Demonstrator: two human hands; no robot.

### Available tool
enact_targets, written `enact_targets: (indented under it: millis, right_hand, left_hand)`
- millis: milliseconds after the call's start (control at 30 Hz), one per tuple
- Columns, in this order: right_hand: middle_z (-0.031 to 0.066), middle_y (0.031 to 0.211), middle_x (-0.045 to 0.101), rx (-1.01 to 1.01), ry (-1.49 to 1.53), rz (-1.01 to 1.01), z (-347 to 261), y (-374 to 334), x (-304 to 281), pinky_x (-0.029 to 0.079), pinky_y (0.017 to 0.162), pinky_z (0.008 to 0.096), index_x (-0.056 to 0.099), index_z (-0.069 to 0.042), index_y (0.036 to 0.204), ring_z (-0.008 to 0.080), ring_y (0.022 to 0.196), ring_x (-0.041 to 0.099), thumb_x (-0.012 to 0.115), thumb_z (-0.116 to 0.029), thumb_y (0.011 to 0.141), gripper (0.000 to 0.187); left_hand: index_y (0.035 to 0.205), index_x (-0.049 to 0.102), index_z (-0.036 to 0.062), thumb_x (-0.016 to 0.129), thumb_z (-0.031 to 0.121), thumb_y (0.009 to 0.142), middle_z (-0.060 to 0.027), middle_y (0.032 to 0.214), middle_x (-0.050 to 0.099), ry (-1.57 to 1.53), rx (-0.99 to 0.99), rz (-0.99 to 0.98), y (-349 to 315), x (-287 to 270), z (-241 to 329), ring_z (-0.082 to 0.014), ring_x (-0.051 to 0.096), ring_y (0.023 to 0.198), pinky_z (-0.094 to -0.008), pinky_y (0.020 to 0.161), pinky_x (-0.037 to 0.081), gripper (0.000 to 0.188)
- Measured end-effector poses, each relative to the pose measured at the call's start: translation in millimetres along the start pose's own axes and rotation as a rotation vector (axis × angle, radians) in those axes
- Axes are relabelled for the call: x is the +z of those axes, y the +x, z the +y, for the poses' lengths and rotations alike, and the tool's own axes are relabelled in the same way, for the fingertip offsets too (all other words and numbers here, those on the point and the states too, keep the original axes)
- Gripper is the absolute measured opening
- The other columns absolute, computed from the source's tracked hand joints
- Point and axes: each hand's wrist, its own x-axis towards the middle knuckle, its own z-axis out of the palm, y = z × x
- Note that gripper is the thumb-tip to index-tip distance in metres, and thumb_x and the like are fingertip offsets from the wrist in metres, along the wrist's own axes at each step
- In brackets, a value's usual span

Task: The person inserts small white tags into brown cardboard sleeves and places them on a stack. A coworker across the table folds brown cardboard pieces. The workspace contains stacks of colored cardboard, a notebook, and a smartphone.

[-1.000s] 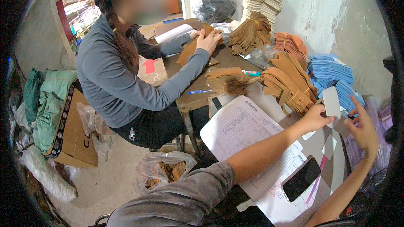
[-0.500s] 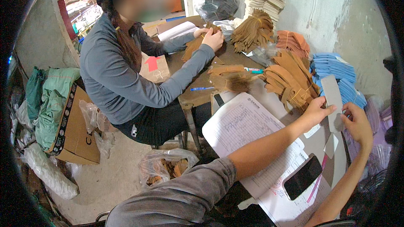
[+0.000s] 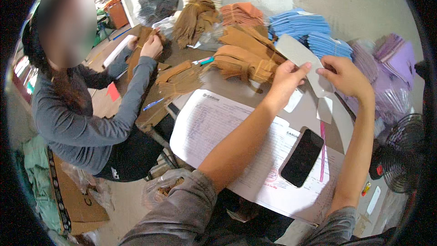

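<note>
A flat, pale grey strip-shaped piece [image 3: 291,48] with rounded ends is held up slantwise over the table. My left hand [image 3: 289,81] pinches its left edge between thumb and fingers. On its opposite edge, my right hand [image 3: 349,76] is closed, with thumb and fingertips at the margin. Below my forearms lies an open notebook [image 3: 218,120] with handwritten pages. A black phone [image 3: 302,158] and a pink pen-like stick [image 3: 322,152] rest on it. Two small white cards, one [image 3: 293,100] under my left hand and another [image 3: 324,110] under the piece, lie nearby.
Brown cut pieces [image 3: 248,48] in banded bundles, orange [image 3: 241,14], blue [image 3: 298,23] and purple stacks [image 3: 395,61] line the wall side. At left, a co-worker's hand [image 3: 152,46] holds a brown bundle [image 3: 139,52]. A black fan [image 3: 403,155] stands at right.
The view has swung right, so everything sits further left. The pale piece has tilted over from nearly upright, still between both hands. The co-worker still handles the brown bundle.
</note>
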Motion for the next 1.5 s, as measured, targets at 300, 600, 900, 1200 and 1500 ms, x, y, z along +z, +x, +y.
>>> enact_targets:
  millis: [300, 600, 900, 1200, 1500]
  right_hand:
    - [0.0234, 0.084, 0.061, -0.042, -0.016, 0.034, 13, 1, 6, 0.045, 0.068, 0.0448, 0.061, 0.002, 0.093, 0.0408, 0.076, 0.057, 0.067, -0.019, 0.091, 0.022]
    - [0.0181, 0.078, 0.059, -0.05, 0.016, 0.082, 14, 4, 19, 0.046, 0.069, 0.042, 0.058, 0.004, 0.099, 0.0361, 0.075, 0.058, 0.07, -0.013, 0.085, 0.024]
    - [0.0079, 0.078, 0.063, 0.12, 0.25, -0.041, 33, 3, 12, 0.047, 0.063, 0.0321, 0.063, 0.003, 0.096, 0.0144, 0.067, 0.056, 0.07, -0.011, 0.087, 0.018]
    - [0.0027, 0.075, 0.057, 0.055, 0.323, 0.119, 41, 11, 16, 0.043, 0.061, 0.0272, 0.061, 0.002, 0.096, 0.0103, 0.066, 0.051, 0.065, -0.009, 0.092, 0.013]
    - [0.0063, 0.089, 0.061, 0.021, 0.293, 0.238, 36, 16, 25, 0.046, 0.068, 0.0298, 0.056, 0.0, 0.118, 0.0137, 0.076, 0.054, 0.068, -0.006, 0.088, 0.033]
  left_hand:
    - [0.114, 0.067, 0.01, 0.07, 0.026, 0.096, 0.0008, 0.101, 0.069, 0.05, 0.024, -0.091, -2, -3, -2, -0.008, 0.061, 0.089, -0.0253, 0.077, 0.047, 0.024]
    - [0.114, 0.068, 0.005, 0.069, 0.016, 0.095, -0.0018, 0.103, 0.071, -0.055, 0.124, -0.063, -1, 4, -6, -0.0091, 0.063, 0.088, -0.0256, 0.074, 0.048, 0.022]
    - [0.11, 0.067, 0.0065, 0.069, 0.022, 0.097, 0.001, 0.092, 0.066, -0.159, 0.153, 0.121, -1, 2, -1, -0.0079, 0.055, 0.077, -0.0254, 0.07, 0.045, 0.02]
    - [0.109, 0.067, 0.0088, 0.068, 0.027, 0.098, 0.0004, 0.099, 0.066, -0.296, 0.13, 0.192, 3, -2, 0, -0.0101, 0.059, 0.088, -0.0279, 0.08, 0.048, 0.022]
    - [0.112, 0.066, 0.0079, 0.068, 0.026, 0.098, -0.0027, 0.11, 0.068, -0.398, 0.146, 0.155, 6, -4, -6, -0.0137, 0.061, 0.101, -0.0332, 0.091, 0.048, 0.022]
